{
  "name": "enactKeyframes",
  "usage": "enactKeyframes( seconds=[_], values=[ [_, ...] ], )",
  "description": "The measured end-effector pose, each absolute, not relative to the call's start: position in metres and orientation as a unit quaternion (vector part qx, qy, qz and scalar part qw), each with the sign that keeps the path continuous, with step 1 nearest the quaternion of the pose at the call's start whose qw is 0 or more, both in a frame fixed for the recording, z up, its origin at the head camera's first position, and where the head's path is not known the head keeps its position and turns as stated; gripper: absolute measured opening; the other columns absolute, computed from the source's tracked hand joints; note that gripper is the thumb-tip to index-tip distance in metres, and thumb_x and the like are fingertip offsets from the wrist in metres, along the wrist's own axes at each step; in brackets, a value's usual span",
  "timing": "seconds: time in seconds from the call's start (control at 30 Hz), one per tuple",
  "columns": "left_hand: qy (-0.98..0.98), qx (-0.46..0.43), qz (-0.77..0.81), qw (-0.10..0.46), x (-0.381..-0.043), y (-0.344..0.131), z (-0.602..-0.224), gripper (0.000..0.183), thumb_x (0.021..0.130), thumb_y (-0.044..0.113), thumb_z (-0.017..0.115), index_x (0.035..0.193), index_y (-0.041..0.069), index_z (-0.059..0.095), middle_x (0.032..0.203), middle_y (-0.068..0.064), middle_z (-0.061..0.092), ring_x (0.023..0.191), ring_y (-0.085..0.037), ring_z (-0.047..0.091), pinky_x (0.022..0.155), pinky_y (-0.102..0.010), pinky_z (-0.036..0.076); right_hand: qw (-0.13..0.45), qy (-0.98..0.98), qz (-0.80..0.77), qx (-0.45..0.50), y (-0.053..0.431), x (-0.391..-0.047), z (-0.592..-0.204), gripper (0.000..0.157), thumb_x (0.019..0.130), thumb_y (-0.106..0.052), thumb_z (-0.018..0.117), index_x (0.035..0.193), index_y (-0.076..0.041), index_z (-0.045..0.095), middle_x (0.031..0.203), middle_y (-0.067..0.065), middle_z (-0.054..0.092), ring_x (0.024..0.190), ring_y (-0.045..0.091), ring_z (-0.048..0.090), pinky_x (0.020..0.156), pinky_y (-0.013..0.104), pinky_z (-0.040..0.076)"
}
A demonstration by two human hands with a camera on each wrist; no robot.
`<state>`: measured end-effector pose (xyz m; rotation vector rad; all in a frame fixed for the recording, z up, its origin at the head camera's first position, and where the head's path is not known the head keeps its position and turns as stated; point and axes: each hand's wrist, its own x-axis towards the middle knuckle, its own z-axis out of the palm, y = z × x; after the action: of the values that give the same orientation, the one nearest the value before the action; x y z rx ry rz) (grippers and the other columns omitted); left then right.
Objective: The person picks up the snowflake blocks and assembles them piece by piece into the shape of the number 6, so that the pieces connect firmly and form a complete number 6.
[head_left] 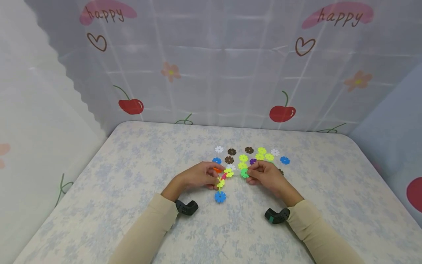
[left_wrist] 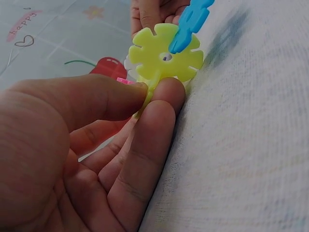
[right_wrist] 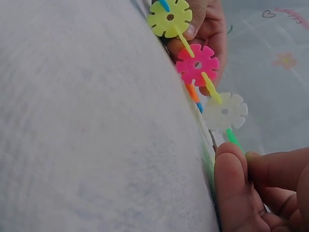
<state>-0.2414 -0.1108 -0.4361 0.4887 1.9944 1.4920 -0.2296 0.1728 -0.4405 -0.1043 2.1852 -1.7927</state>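
Both hands hold a chain of slotted flower-shaped plastic discs linked edge to edge. At its near end hangs a blue disc (head_left: 220, 197), slotted into a yellow disc (left_wrist: 154, 46). My left hand (head_left: 201, 176) pinches an edge-on yellow disc (left_wrist: 153, 86) between thumb and fingers. Farther along come a pink disc (right_wrist: 187, 67), another yellow disc (right_wrist: 210, 88) and a translucent whitish disc (right_wrist: 236, 107). A green disc (head_left: 244, 173) meets the whitish disc's edge, and my right hand (head_left: 268, 176) pinches it between thumb and index finger, partly covering it.
Loose discs lie just beyond the hands on the patterned tablecloth (head_left: 158, 146): several yellow, brown discs (head_left: 249, 150), white discs (head_left: 219, 149), a blue disc (head_left: 285, 160) and a purple disc (head_left: 252, 161). An orange disc (head_left: 217, 170) is partly hidden by my left hand. A printed curtain (head_left: 224, 84) stands behind.
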Motion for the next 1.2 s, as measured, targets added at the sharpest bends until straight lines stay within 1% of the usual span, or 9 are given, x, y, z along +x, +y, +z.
enactKeyframes(
  seconds=[0.4, 0.6, 0.77, 0.9, 1.0, 1.07, 1.2],
  values=[
    [0.755, 0.194, 0.557, 0.287, -0.2387, -0.1075, -0.4366, 0.043, 0.096, -0.003, 0.064, 0.138, 0.004, 0.058, 0.091, -0.011, 0.067, 0.076, -0.022, 0.07, 0.069, -0.031, 0.057, 0.158, 0.765, -0.624, -0.027, 0.1705, -0.2284, -0.4384, 0.018, 0.1, -0.004, 0.063, 0.111, 0.01, 0.06, 0.091, 0.013, 0.07, 0.079, 0.019, 0.072, 0.071, 0.03, 0.059],
    [0.756, 0.187, 0.563, 0.276, -0.2355, -0.1038, -0.4354, 0.044, 0.094, -0.006, 0.064, 0.137, 0.0, 0.06, 0.095, -0.009, 0.062, 0.078, -0.02, 0.07, 0.071, -0.031, 0.058, 0.156, 0.766, -0.623, -0.025, 0.1706, -0.2296, -0.4413, 0.013, 0.099, -0.001, 0.064, 0.107, 0.009, 0.062, 0.091, 0.014, 0.068, 0.078, 0.019, 0.072, 0.071, 0.029, 0.059],
    [0.752, 0.191, 0.566, 0.278, -0.2354, -0.103, -0.4357, 0.043, 0.095, -0.004, 0.067, 0.137, -0.004, 0.06, 0.099, -0.009, 0.067, 0.078, -0.018, 0.07, 0.074, -0.031, 0.058, 0.149, 0.768, -0.622, -0.031, 0.1707, -0.2297, -0.4423, 0.011, 0.099, 0.002, 0.063, 0.106, 0.01, 0.063, 0.092, 0.015, 0.066, 0.078, 0.02, 0.072, 0.072, 0.03, 0.059],
    [0.751, 0.19, 0.565, 0.286, -0.2356, -0.1038, -0.4355, 0.043, 0.094, -0.002, 0.069, 0.136, -0.005, 0.06, 0.11, -0.012, 0.07, 0.08, -0.017, 0.07, 0.076, -0.032, 0.058, 0.145, 0.77, -0.62, -0.034, 0.1688, -0.2289, -0.4419, 0.011, 0.099, 0.003, 0.063, 0.107, 0.011, 0.062, 0.092, 0.015, 0.067, 0.078, 0.019, 0.072, 0.072, 0.03, 0.059],
    [0.752, 0.183, 0.564, 0.289, -0.2351, -0.1039, -0.4351, 0.043, 0.094, -0.003, 0.069, 0.136, -0.004, 0.06, 0.125, -0.013, 0.067, 0.083, -0.018, 0.071, 0.078, -0.032, 0.058, 0.145, 0.772, -0.618, -0.033, 0.1667, -0.2277, -0.4415, 0.011, 0.099, 0.003, 0.063, 0.107, 0.011, 0.062, 0.092, 0.015, 0.067, 0.078, 0.019, 0.072, 0.072, 0.03, 0.059],
    [0.753, 0.178, 0.564, 0.289, -0.2352, -0.1034, -0.4355, 0.044, 0.093, -0.002, 0.07, 0.136, -0.004, 0.06, 0.131, -0.013, 0.065, 0.085, -0.018, 0.071, 0.078, -0.032, 0.058, 0.145, 0.775, -0.614, -0.03, 0.1654, -0.2268, -0.4412, 0.011, 0.099, 0.003, 0.063, 0.107, 0.01, 0.063, 0.092, 0.015, 0.067, 0.078, 0.019, 0.072, 0.072, 0.03, 0.059],
    [0.753, 0.177, 0.563, 0.29, -0.2364, -0.1024, -0.437, 0.044, 0.092, -0.001, 0.072, 0.134, -0.002, 0.062, 0.131, -0.012, 0.065, 0.087, -0.018, 0.072, 0.078, -0.031, 0.058, 0.145, 0.78, -0.609, -0.023, 0.1641, -0.225, -0.4412, 0.01, 0.099, 0.003, 0.063, 0.106, 0.009, 0.063, 0.093, 0.015, 0.067, 0.078, 0.02, 0.072, 0.072, 0.03, 0.059]
  ],
)
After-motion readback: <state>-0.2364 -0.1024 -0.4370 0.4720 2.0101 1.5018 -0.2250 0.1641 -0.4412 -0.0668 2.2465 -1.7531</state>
